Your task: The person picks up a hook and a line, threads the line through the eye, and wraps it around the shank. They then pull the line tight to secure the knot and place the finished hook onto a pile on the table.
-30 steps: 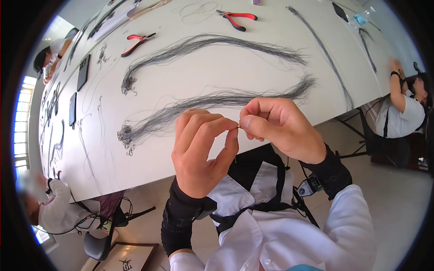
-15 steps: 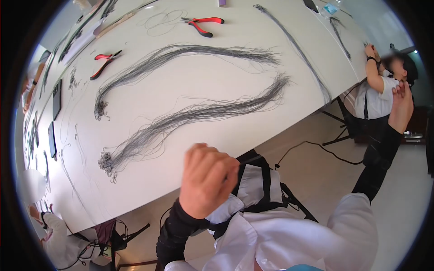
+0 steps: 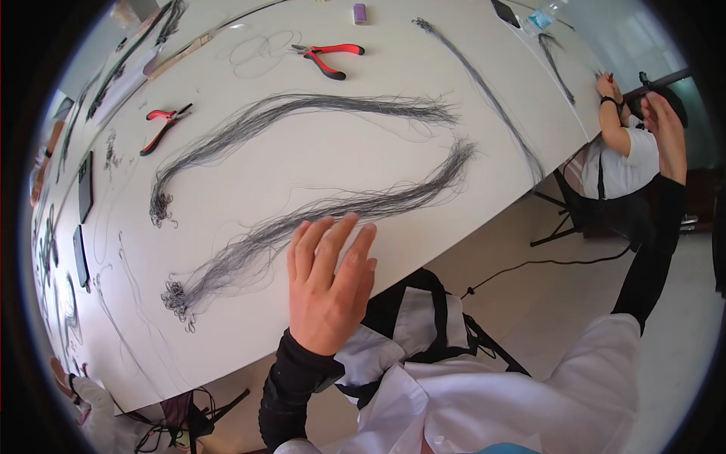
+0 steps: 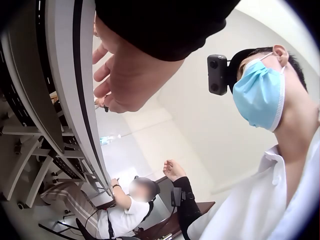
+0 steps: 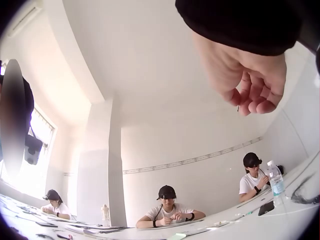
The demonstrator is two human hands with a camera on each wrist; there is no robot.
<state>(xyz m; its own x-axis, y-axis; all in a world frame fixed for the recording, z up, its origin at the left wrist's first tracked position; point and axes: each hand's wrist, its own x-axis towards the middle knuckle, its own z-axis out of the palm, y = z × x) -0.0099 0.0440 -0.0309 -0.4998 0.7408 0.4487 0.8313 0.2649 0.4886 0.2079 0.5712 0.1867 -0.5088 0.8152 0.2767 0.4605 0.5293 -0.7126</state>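
Black-sleeved left hand [image 3: 329, 287] loosely spread near grey strands [image 3: 363, 201], right hand [image 3: 667, 140] raised sideways, pinching tiny dark piece [image 5: 238, 108]

No words, brands, numbers or signs readable in any view; only label [image 5: 278, 188] that shows clearly is the light-blue one round the clear plastic bottle [image 5: 273, 175] standing on the surface [image 5: 287, 220], its print too small and blurred to read.
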